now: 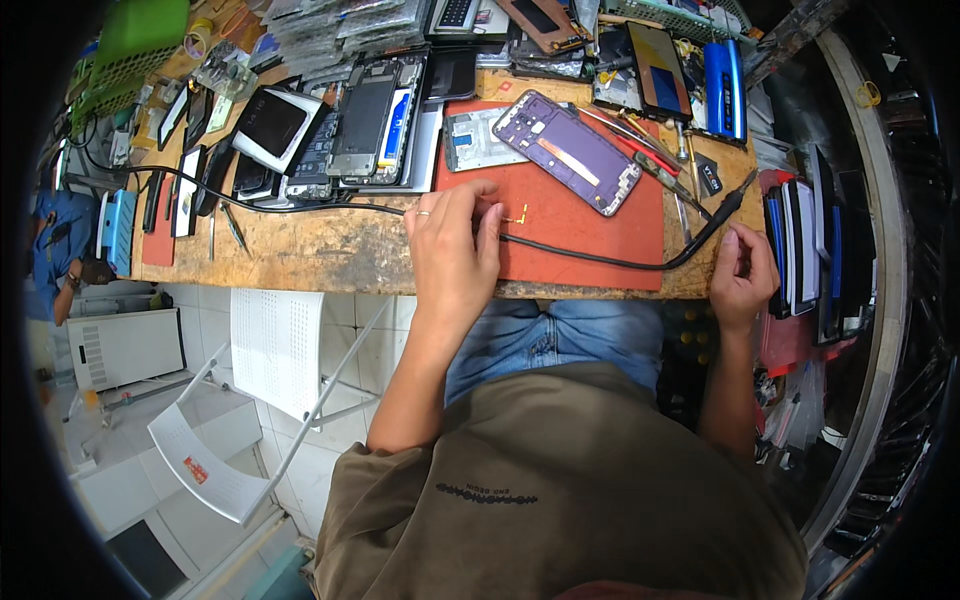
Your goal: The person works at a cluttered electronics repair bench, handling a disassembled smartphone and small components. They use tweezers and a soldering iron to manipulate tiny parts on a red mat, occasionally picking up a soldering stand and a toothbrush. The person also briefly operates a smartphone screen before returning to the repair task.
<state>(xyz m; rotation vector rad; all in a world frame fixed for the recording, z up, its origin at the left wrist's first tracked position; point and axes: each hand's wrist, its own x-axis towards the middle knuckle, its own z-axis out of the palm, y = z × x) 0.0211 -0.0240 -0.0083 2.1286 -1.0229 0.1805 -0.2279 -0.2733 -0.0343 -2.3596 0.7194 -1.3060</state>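
Observation:
My left hand (pixel 453 238) is over the left edge of an orange-red work mat (pixel 620 235), its thumb and fingers pinched together. From the fingertips juts a small, thin gold-coloured strip (pixel 523 214) with a bent end. My right hand (pixel 745 278) is at the bench's right front edge, fingers curled. Just beyond those fingers lies a black soldering iron (pixel 733 207), tip pointing up and right; whether they grip anything is not clear. Its black cord (pixel 590 259) runs left across the mat and behind my left hand. Farther back rest a purple phone frame (pixel 570 152) and a silver phone frame (pixel 482 140).
Opened phones (pixel 375 125) and parts crowd the bench's left and back. Red-handled pliers (pixel 655 160) lie right of the purple frame, near a blue device (pixel 725 90). A white folding chair (pixel 275 350) stands left. Another person's arm (pixel 65 290) shows at far left.

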